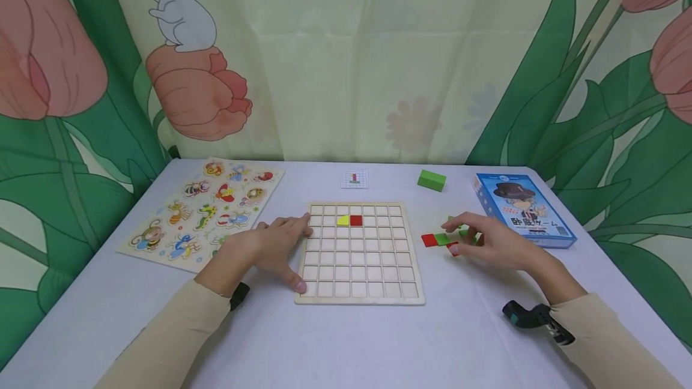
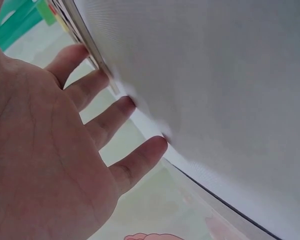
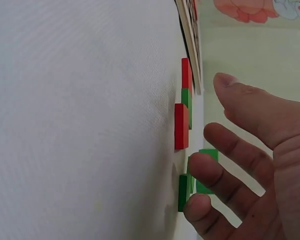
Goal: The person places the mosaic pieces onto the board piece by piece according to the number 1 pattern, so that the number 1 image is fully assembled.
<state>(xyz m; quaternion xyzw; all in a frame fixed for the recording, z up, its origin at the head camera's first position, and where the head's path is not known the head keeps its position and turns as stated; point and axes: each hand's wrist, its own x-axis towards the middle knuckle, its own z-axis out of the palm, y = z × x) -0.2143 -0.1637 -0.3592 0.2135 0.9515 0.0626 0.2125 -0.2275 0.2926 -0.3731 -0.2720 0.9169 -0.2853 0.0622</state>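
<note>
A wooden grid board [image 1: 359, 301] lies flat on the table. In its second row sit a half-yellow tile [image 1: 343, 220] and a red tile [image 1: 355, 221], side by side. My left hand [image 1: 277, 250] rests against the board's left edge, thumb near the lower corner and fingers higher up, spread. Right of the board, my right hand [image 1: 489, 242] hovers over a small group of loose tiles, including a red one [image 1: 429, 240] and a green one [image 1: 442, 239]. The right wrist view shows its thumb and fingers apart, close to a red tile [image 3: 181, 126] and a dark green tile [image 3: 183, 192]; nothing is gripped.
Behind the board lie a small grid-pattern card [image 1: 354, 179] and a green block [image 1: 431, 180]. A blue box [image 1: 527, 209] lies at the right. On the left is a sheet with cartoon insects [image 1: 205, 212], partly under the left forearm. A printed curtain hangs behind the table.
</note>
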